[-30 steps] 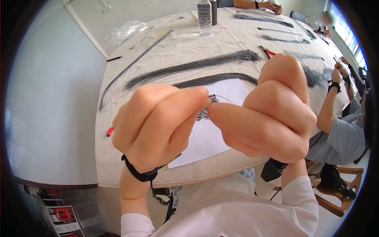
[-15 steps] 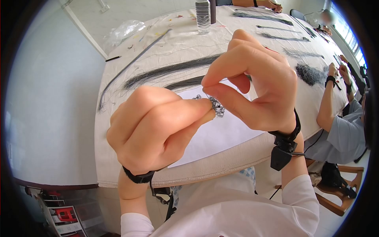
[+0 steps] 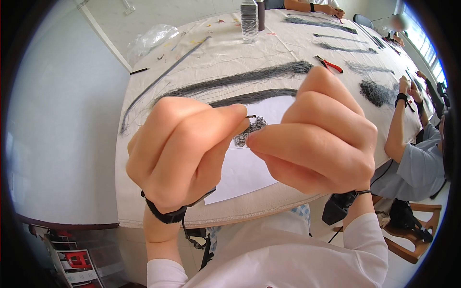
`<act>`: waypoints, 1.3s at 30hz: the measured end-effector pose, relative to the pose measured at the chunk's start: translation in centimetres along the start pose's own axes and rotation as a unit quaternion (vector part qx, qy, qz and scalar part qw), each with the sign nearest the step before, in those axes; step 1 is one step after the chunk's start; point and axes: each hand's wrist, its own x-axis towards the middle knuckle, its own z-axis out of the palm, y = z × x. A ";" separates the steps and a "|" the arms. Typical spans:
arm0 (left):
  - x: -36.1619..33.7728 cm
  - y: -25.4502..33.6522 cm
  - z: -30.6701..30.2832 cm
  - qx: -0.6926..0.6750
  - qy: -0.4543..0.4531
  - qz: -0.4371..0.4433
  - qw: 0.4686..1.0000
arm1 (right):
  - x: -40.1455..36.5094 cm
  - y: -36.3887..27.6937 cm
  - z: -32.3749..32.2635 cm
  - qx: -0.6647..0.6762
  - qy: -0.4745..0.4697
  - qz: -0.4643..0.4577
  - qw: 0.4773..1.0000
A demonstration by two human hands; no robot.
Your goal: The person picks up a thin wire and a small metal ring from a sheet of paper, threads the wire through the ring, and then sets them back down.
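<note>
A small openwork piece of curled dark wire (image 3: 257, 125) is held up above a white sheet of paper (image 3: 235, 175). My left hand (image 3: 180, 151) is closed, its thumb and index finger pinching the piece's left side. From the right, my right hand (image 3: 321, 139) is closed too, with fingertips pressed on the piece's lower right edge. A short dark stub sticks out at the piece's top, beside the left fingertips. Part of the piece is hidden behind my fingers. Just beyond the paper lies a bundle of thin dark wire (image 3: 259, 97).
Farther back are a longer wire bundle (image 3: 235, 81), red-handled pliers (image 3: 330, 64), a water bottle (image 3: 249, 21) and a black pen (image 3: 139, 71). A tangled wire heap (image 3: 377, 91) lies at right, near another person's hands (image 3: 407, 86). Another person's hand (image 3: 331, 10) is at the far edge.
My right hand has turned and come down from above the wire piece to grip its right side. The red-handled pliers behind it have come into view.
</note>
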 end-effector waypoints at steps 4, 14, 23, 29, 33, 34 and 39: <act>0.2 -0.1 -0.4 0.004 -0.040 0.007 0.999 | 0.3 0.0 -0.7 -0.060 0.010 -0.051 0.997; 0.2 0.5 -0.6 -0.048 -0.079 -0.013 0.996 | 0.6 0.8 -0.9 0.004 -0.019 0.109 0.994; -0.3 0.7 0.2 -0.027 -0.010 -0.025 0.999 | -0.3 1.6 0.5 0.140 -0.048 0.171 0.974; -0.4 0.6 0.0 0.008 0.012 0.001 1.000 | 0.0 0.6 0.3 0.137 -0.040 0.164 0.976; -0.3 0.4 0.0 0.022 0.014 0.003 1.000 | 0.3 0.3 0.0 0.096 -0.028 0.086 0.991; -0.3 0.3 0.0 0.033 0.012 0.004 0.999 | 0.4 0.3 -0.1 0.096 -0.027 0.087 0.991; -0.1 0.2 -0.2 0.047 0.001 0.009 0.999 | 0.4 0.6 -0.6 -0.017 0.007 -0.046 0.999</act>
